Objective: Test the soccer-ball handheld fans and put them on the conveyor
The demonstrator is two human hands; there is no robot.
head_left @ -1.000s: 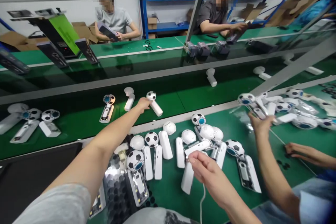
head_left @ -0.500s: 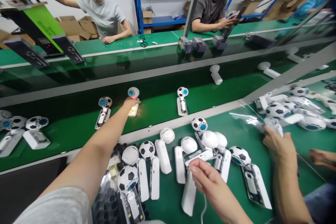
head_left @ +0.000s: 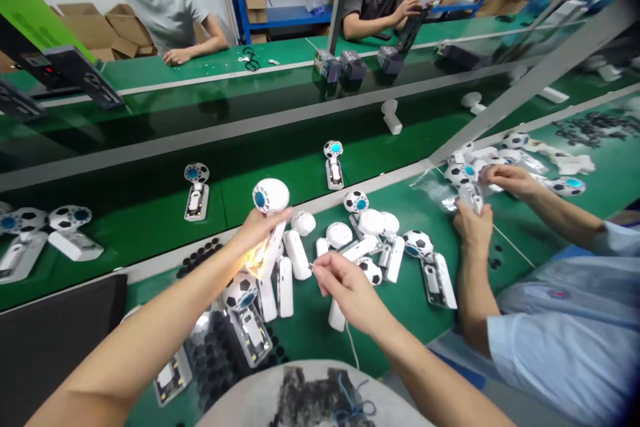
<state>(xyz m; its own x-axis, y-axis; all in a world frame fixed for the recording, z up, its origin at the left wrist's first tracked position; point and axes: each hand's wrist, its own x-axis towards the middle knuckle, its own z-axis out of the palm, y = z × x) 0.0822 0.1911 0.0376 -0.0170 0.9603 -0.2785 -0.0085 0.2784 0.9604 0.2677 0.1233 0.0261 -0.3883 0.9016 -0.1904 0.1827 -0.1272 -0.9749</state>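
My left hand [head_left: 256,230] is closed around the body of a lamp with a round white head [head_left: 275,195], holding it over the near bench. The lamp's lower part glows yellow, and a blue disc shows on its head. Pinched in the fingertips of my right hand [head_left: 345,283] is the small metal plug [head_left: 312,267] of a thin white cable [head_left: 353,343]. The plug is apart from the held lamp. Close around both hands lie white lamps [head_left: 297,253] and football-patterned lamps [head_left: 240,290], some showing the inside of their bodies.
A conveyor belt [head_left: 265,167] runs beyond the bench, carrying spaced-out lamps [head_left: 334,167]. At right, a co-worker's hands [head_left: 473,220] handle a lamp in clear film. Black discs [head_left: 215,353] lie near me. A slanting metal post [head_left: 500,100] crosses the right side.
My left hand has lifted the glowing lamp off the belt and brought it towards me, over the bench. My right hand still pinches the plug. The view has shifted.
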